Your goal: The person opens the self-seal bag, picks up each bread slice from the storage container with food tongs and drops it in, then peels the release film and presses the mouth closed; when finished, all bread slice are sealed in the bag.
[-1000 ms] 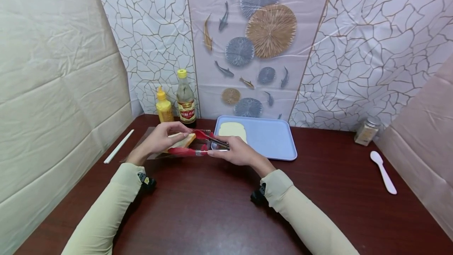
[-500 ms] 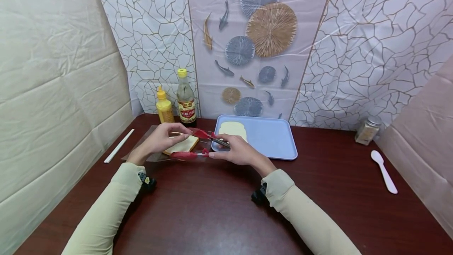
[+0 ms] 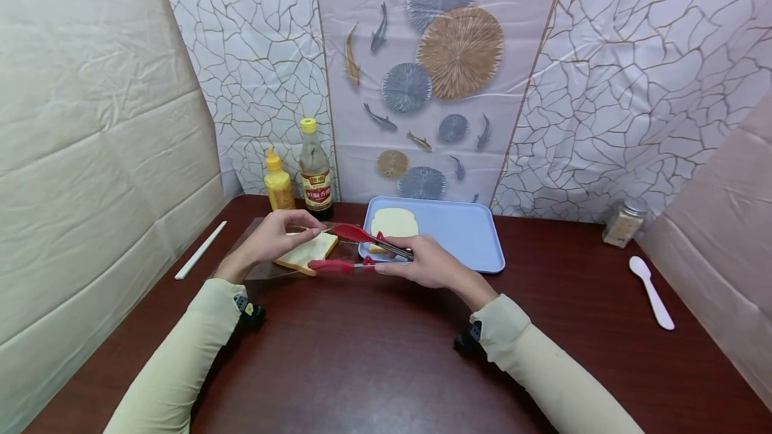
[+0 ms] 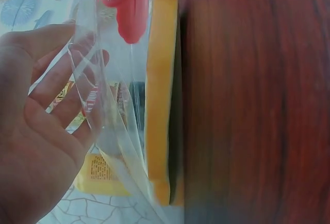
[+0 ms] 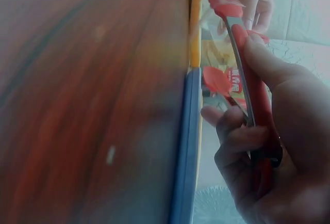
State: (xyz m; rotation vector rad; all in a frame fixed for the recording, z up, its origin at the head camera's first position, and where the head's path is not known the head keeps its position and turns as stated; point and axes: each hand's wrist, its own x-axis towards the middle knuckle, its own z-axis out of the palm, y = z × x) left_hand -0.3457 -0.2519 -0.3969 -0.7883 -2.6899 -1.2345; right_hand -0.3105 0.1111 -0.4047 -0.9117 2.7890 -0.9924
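Note:
With its thumb and fingertips, my left hand pinches the upper edge of a clear plastic bag. A slice of bread with a golden crust lies at the bag, below and right of that hand. My right hand grips a pair of tongs with red heads. The tongs' two arms are spread, their heads pointing left; the lower head overlaps the slice's right edge in the head view. Just behind the tongs, a second bread slice lies on a pale blue tray.
Behind the left hand stand a yellow squeeze bottle and a sauce bottle. White chopsticks lie at the left edge. On the right are a spice jar and a white plastic spoon. Patterned cloth hangs around the table.
The right hand has drawn the tongs to the right, uncovering more of the left bread slice, which now lies flatter than at first. The left hand has barely moved.

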